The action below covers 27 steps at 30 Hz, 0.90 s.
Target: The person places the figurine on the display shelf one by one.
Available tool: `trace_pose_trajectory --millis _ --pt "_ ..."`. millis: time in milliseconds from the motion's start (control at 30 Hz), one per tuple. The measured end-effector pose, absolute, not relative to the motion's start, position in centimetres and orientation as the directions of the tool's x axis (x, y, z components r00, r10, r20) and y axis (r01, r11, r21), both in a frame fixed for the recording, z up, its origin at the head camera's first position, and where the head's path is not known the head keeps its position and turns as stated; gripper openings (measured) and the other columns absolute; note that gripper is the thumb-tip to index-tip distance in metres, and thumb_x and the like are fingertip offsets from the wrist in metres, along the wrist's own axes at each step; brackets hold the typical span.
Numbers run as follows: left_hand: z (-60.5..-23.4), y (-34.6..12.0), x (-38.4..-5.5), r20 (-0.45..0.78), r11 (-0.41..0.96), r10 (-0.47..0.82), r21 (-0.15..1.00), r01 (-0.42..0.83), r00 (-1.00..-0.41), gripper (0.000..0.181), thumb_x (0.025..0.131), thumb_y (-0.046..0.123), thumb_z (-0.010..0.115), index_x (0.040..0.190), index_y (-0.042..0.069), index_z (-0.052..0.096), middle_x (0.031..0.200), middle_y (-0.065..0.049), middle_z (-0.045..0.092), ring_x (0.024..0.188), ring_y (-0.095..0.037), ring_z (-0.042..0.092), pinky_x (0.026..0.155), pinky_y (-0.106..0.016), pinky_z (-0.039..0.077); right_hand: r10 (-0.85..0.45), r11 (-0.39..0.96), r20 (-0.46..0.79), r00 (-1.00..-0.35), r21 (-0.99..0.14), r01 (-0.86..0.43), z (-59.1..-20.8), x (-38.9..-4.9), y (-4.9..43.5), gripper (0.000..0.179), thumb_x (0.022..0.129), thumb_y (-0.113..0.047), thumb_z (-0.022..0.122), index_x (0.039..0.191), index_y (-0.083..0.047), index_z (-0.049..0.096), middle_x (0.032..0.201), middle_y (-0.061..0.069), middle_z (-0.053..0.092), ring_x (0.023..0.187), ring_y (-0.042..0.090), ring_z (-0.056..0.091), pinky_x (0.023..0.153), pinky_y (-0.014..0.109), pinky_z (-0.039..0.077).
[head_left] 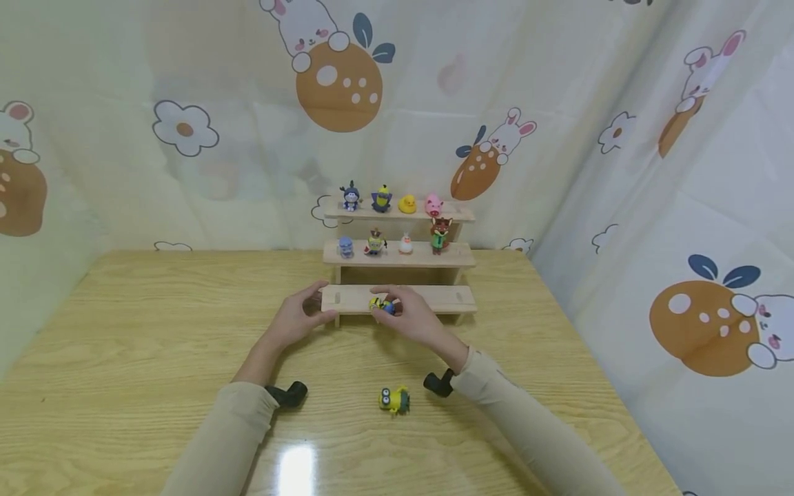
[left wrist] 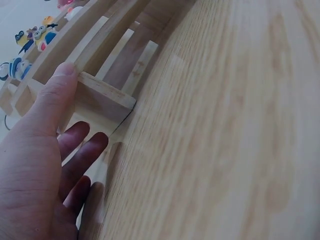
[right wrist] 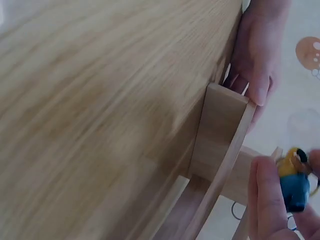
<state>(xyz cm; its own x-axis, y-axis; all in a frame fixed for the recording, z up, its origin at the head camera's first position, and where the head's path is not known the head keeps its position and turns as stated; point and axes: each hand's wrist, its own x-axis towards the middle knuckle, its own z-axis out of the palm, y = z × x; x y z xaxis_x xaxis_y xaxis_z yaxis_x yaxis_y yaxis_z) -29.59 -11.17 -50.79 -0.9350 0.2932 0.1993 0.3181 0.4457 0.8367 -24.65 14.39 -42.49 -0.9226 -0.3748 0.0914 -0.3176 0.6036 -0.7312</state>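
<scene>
A three-step wooden display stand [head_left: 434, 299] is at the table's far side. My left hand [head_left: 294, 318] holds the left end of its lowest step, thumb at the front corner and index finger at the back one. In the left wrist view its other fingers hang loosely curved beside the stand. Between thumb and fingers my right hand [head_left: 414, 317] pinches a small yellow-and-blue minion figurine [right wrist: 294, 184], over the middle of the lowest step. The figurine lies sideways in the head view. Nearer me, a second minion figurine [head_left: 394, 399] lies on its back on the table.
The top step carries a blue figurine [head_left: 350, 198], a caped minion [head_left: 381, 200], a duck [head_left: 407, 204] and a pig [head_left: 433, 205]. On the middle step stand several more, with a fox [head_left: 440, 236] at the right. A patterned curtain [head_left: 248, 172] hangs behind.
</scene>
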Motion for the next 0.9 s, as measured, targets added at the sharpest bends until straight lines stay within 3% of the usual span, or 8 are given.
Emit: trace_pose_trajectory --millis 100,267,433,900 --pt "-50.8 -11.2 -29.6 0.203 0.448 0.295 0.834 0.323 -0.934 0.075 0.080 0.039 0.075 0.142 0.011 0.043 0.113 -0.012 0.064 0.111 -0.028 0.058 0.102 -0.047 0.042 -0.404 0.634 0.131 -0.905 -0.673 -0.380 -42.3 -25.1 14.0 0.038 0.096 -0.027 0.057 0.130 -0.011 0.057 0.100 0.009 0.054 0.084 0.020 0.055 0.067 0.029 0.047" --pt "-50.9 -11.2 -29.6 0.209 0.449 0.293 0.832 0.327 -0.933 0.076 0.079 0.041 0.075 0.142 0.012 0.044 0.112 -0.011 0.064 0.111 -0.028 0.057 0.103 -0.047 0.041 -0.345 0.609 0.125 -0.930 -0.725 -0.323 -42.0 -25.9 13.3 0.033 0.096 -0.028 0.056 0.126 -0.014 0.056 0.118 0.010 0.057 0.103 0.022 0.062 0.082 0.033 0.054" --pt "-51.1 -11.2 -29.6 0.233 0.457 0.299 0.816 0.353 -0.925 0.075 0.080 0.043 0.074 0.141 0.011 0.045 0.111 -0.010 0.064 0.109 -0.027 0.058 0.102 -0.048 0.042 -0.284 0.589 0.154 -0.946 -0.751 -0.299 -41.7 -26.5 12.6 0.036 0.091 -0.032 0.063 0.123 -0.016 0.058 0.111 0.003 0.067 0.096 0.016 0.065 0.082 0.031 0.054" --pt "-50.8 -11.2 -29.6 0.197 0.442 0.300 0.839 0.318 -0.934 0.077 0.080 0.043 0.074 0.142 0.011 0.043 0.115 -0.011 0.064 0.113 -0.028 0.058 0.102 -0.047 0.043 -0.303 0.598 0.251 -0.919 -0.701 -0.388 -42.6 -27.8 10.3 0.034 0.084 -0.022 0.073 0.114 -0.009 0.062 0.105 0.007 0.069 0.089 0.016 0.069 0.075 0.021 0.056"
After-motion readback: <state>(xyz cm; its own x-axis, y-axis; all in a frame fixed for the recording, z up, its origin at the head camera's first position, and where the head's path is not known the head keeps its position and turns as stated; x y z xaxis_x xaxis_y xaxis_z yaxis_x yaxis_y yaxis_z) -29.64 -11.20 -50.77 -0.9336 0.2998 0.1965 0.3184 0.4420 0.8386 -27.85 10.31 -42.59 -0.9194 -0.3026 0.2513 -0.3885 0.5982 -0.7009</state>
